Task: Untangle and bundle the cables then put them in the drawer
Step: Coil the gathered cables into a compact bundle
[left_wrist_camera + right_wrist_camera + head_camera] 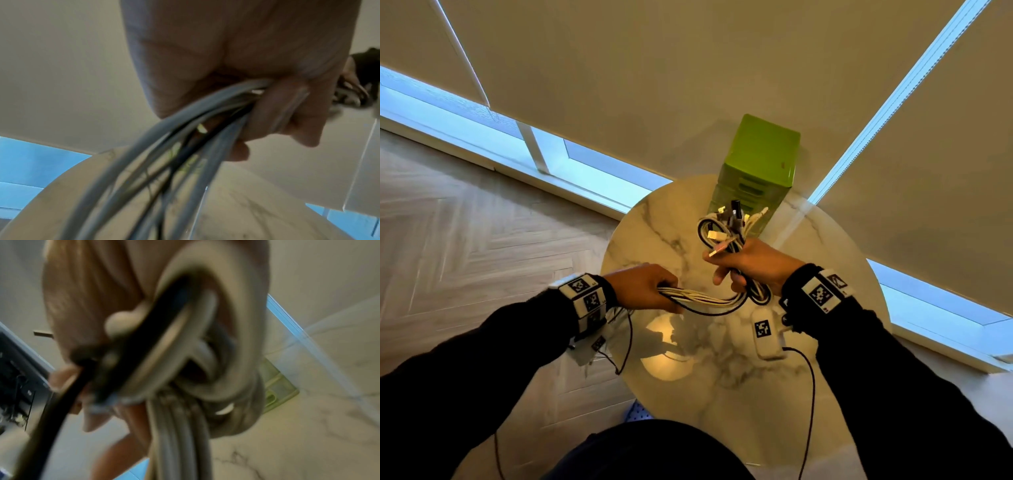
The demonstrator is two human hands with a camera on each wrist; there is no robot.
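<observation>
Both hands hold one bundle of cables [717, 301] in the air above the round marble tabletop [654, 219]. The left hand [643, 286] is clenched around a straight run of white strands and 1 black strand; the left wrist view shows its fingers [287, 110] curled over them, with the cables [164, 146] fanning out below the palm. The right hand [755, 265] grasps the gathered loops, and several plug ends stick up beyond its knuckles toward the green drawer unit [758, 168], which stands at the far edge of the tabletop with its drawers closed. In the blurred right wrist view, thick white loops and a black strand of the cables [205, 353] wrap across the right hand [92, 296]. The strands between the 2 hands sag slightly. Dark sleeves [482, 359] cover both forearms, each carrying a marker-tagged wrist band [823, 291].
</observation>
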